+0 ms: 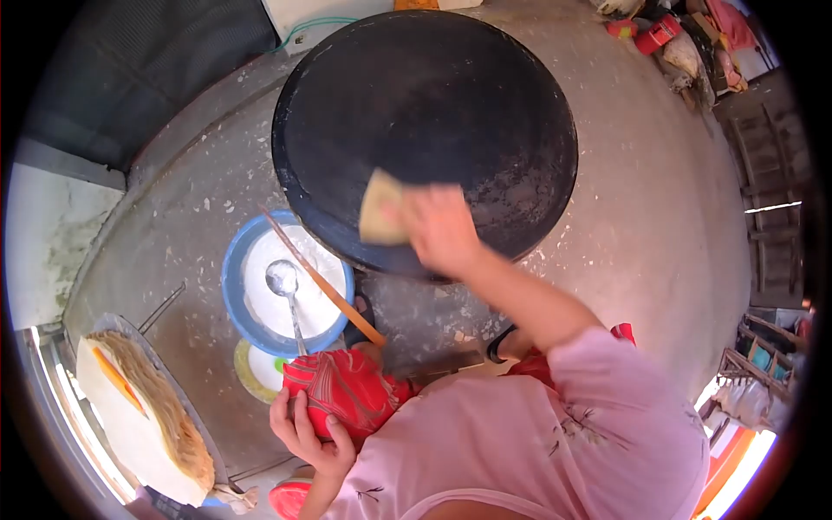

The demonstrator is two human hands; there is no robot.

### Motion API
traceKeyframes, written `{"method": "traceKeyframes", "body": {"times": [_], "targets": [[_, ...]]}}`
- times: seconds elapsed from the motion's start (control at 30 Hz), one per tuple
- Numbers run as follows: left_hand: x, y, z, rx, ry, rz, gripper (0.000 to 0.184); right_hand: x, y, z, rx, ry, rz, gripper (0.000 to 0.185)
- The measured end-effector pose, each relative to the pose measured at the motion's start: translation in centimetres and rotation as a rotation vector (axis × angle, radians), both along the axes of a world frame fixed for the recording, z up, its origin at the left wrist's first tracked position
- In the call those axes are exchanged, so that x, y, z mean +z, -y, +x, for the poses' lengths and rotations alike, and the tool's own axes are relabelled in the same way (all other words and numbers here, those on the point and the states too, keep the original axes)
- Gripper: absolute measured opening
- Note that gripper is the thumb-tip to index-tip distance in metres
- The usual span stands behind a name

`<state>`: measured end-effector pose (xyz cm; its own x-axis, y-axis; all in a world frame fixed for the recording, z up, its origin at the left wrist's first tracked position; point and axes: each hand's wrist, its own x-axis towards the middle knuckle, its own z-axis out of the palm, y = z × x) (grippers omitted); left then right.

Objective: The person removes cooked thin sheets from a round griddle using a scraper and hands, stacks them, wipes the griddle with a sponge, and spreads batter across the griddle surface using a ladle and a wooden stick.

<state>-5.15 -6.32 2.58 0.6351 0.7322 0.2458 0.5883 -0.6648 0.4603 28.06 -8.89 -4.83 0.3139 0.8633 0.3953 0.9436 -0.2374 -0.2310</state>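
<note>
A large round black griddle (425, 113) takes up the upper middle of the view. My right hand (442, 230) grips a yellowish-beige pad (381, 208) over the griddle's near edge; blur hides whether the pad is cloth or sponge. My left hand (312, 438) lies with fingers apart on my knee in red patterned trousers (342, 394), holding nothing. Just beyond that knee sits a blue basin (232, 282) of white batter (269, 316). A metal ladle (282, 277) rests in the batter, and a wooden stick (316, 277) lies across the basin.
A stack of thin flatbreads (130, 433), with an orange strip on top, lies at lower left. Part of a yellow-green bowl (249, 377) shows beside the basin. A dark mesh panel (165, 61) stands upper left. Assorted items, including a red can (659, 35), lie upper right.
</note>
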Motion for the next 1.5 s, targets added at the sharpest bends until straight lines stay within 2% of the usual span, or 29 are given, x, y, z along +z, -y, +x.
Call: {"method": "traceKeyframes", "body": {"times": [0.03,0.13,0.17,0.2,0.23,0.3,0.43,0.5,0.57,0.6,0.63,0.7,0.73,0.8,0.93,1.0,1.07,1.13,1.2,1.27,1.33,1.4,1.43,1.5], "targets": [[-0.2,-0.2,-0.4,0.002,-0.009,-0.011,0.046,-0.5,2.2,-1.1,0.140,-0.087,0.160,0.037],[-0.4,-0.5,-1.2,0.018,-0.015,-0.036,0.045,0.7,8.2,5.3,0.051,-0.003,0.100,0.045],[-0.3,-0.5,-1.5,0.026,-0.028,-0.032,0.045,-2.0,9.6,8.9,-0.272,-0.160,0.153,0.043],[-0.6,-0.6,-1.7,0.041,0.015,-0.016,0.046,0.4,8.5,14.6,-0.610,-0.248,-0.006,0.043],[-0.8,-0.5,-1.9,0.050,0.015,-0.017,0.046,-1.5,7.9,19.0,-0.582,0.186,-0.079,0.041],[-1.1,-0.4,-2.3,0.036,-0.002,-0.031,0.047,-2.1,2.1,23.6,-0.744,0.258,-0.233,0.036],[-0.3,0.0,-2.2,0.061,-0.010,-0.042,0.048,-1.3,-12.7,21.4,-0.608,0.206,-0.263,0.023],[0.0,0.1,-1.8,0.066,-0.004,-0.039,0.047,-2.3,-18.2,16.2,-0.368,0.204,-0.220,0.022],[0.4,0.1,-1.0,0.049,0.024,-0.021,0.046,-1.9,-19.7,8.8,-0.307,0.135,-0.226,0.016],[0.9,0.3,-0.6,0.034,0.011,-0.033,0.045,-1.2,-18.6,5.1,-0.221,0.105,-0.170,0.013],[1.0,0.4,-0.4,0.031,0.019,-0.026,0.045,-3.0,-17.4,3.0,-0.041,0.096,-0.122,0.017],[1.0,0.6,-0.2,0.035,0.014,-0.008,0.046,-2.3,-11.1,-1.6,0.247,0.044,0.064,0.037],[1.0,0.6,-0.2,0.032,0.022,-0.003,0.046,-2.8,-8.2,-3.0,0.343,-0.013,0.239,0.042],[1.1,0.9,-0.3,0.029,0.012,0.024,0.045,-1.7,-1.4,-4.8,0.357,-0.174,0.052,0.047],[0.2,1.2,-0.6,0.029,0.086,0.044,0.043,0.5,10.9,-5.6,0.285,-0.120,-0.095,0.049],[-0.2,1.4,-0.5,0.004,0.106,0.047,0.044,-1.2,17.2,-5.1,0.237,-0.270,-0.315,0.053],[-0.4,1.5,-0.1,0.007,0.139,0.068,0.044,-5.3,22.6,-4.1,-0.020,-0.386,-0.543,0.058],[-0.3,1.8,0.4,-0.018,0.125,0.083,0.043,-5.1,23.6,-2.1,-0.505,-0.554,-0.954,0.063],[-0.1,2.1,0.8,-0.027,0.109,0.110,0.043,-9.6,26.5,1.9,-0.900,-0.968,-0.694,0.065],[-0.1,2.3,1.1,-0.032,0.094,0.106,0.040,-17.4,28.9,6.4,-1.131,-0.915,-0.354,0.073],[0.1,2.7,1.8,-0.024,0.073,0.117,0.039,-13.9,27.2,9.3,-1.282,-0.955,-0.265,0.080],[0.3,3.1,2.3,-0.010,0.044,0.127,0.039,-12.1,25.8,11.7,-1.367,-0.930,-0.092,0.073],[0.3,3.3,2.5,0.006,0.022,0.136,0.038,-12.9,25.5,13.1,-1.361,-0.941,-0.097,0.073],[0.3,3.6,2.8,0.025,-0.008,0.150,0.038,-15.7,25.6,15.8,-1.269,-0.758,0.049,0.058]]}}
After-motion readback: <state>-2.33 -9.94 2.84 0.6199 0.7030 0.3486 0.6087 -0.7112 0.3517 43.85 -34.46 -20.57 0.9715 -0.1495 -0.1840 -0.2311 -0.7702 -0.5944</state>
